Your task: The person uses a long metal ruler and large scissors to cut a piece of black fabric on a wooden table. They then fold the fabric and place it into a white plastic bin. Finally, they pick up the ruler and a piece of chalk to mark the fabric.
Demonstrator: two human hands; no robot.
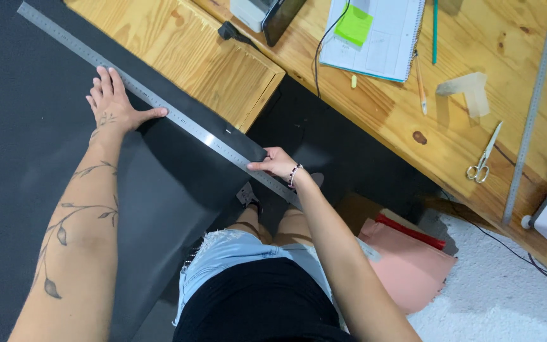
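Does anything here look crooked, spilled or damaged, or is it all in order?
Nothing is spilled or broken. The long metal ruler lies slanted across the black sheet, but the left hand presses it flat and the right hand holds its near end, so the slant looks deliberate. The scissors lie loose near the wooden table's edge.

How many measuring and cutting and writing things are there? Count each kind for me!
Long metal rulers: 2, one under both hands, one on the wooden table
Silver scissors: 1
Pencils or pens: 2, one wooden, one teal
Total: 5
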